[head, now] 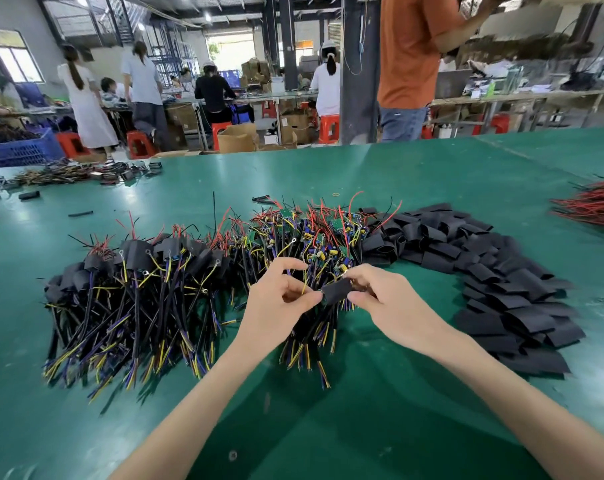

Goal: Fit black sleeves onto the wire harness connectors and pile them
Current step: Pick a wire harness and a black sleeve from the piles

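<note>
Both hands met above the near edge of the middle heap of bare harnesses on the table. The left hand pinched the left end of one sleeve between thumb and forefinger. The right hand curled fingers and thumb round the sleeve's right end. Whether a board already sat inside could not be told, since the fingers hid both ends.

The sleeve looked flat and limp, so its mouth could well collapse and snag on a board's parts or a ring terminal, bunching instead of sliding on. The wires under the hands hung in among those of the heap. A pull toward the done pile on the left might drag neighbours along or knot them. A slack pinch would likely drop the sleeve into the dark wires, where it would be hard to spot. The spare sleeves on the right lay against the heap, so a careless reach could mix the two.
</note>
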The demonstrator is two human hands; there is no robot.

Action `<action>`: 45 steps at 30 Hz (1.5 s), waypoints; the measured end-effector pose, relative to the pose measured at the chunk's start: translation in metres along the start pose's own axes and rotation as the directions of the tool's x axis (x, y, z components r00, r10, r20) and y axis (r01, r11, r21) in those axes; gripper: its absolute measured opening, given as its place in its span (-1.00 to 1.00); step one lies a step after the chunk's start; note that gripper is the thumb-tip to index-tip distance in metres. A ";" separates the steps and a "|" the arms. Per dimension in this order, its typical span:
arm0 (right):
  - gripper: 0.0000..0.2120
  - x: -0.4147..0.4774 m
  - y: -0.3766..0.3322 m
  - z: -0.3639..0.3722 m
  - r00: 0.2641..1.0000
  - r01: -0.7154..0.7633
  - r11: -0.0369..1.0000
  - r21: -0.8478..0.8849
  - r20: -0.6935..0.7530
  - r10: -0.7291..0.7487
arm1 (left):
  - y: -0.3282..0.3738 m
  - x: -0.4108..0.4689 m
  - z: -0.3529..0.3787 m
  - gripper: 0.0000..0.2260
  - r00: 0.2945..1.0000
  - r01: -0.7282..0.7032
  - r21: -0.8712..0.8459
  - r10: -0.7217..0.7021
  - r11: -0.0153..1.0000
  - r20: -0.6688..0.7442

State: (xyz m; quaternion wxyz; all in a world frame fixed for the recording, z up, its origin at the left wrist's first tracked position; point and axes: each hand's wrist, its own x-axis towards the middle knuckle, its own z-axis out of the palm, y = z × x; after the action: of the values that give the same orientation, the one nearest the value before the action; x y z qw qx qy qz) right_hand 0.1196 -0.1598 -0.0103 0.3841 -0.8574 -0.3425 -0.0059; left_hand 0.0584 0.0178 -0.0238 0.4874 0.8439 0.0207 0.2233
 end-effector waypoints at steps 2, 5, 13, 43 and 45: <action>-0.80 0.000 0.002 -0.005 1.000 0.010 0.999 0.034 0.003 -0.010 | 0.000 0.001 -0.001 -0.89 1.000 0.014 -0.026 -0.014 1.000 0.017; -0.82 0.000 0.004 -0.009 0.994 0.104 0.994 -0.031 -0.015 -0.105 | -0.001 0.003 -0.003 -0.77 0.999 0.051 -0.097 -0.049 0.994 0.014; -0.89 0.001 0.003 -0.012 0.968 0.243 0.965 -0.095 -0.036 -0.247 | -0.004 0.005 -0.002 -0.74 1.000 -0.018 -0.042 0.018 0.999 0.009; -0.83 -0.002 0.006 -0.010 0.984 0.000 0.997 0.071 0.180 -0.013 | 0.001 -0.008 0.003 -0.61 0.911 -0.411 0.493 0.333 0.767 0.242; -0.86 -0.003 0.007 -0.011 0.985 0.041 0.995 0.086 0.163 -0.055 | 0.002 -0.009 0.005 -0.64 0.908 -0.417 0.471 0.335 0.778 0.251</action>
State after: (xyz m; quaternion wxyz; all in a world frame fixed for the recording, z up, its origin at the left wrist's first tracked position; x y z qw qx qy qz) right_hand 0.1242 -0.1723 -0.0074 0.3893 -0.8298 -0.3936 0.0700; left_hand 0.0521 0.0106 -0.0271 0.1898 0.9443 -0.1271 0.2371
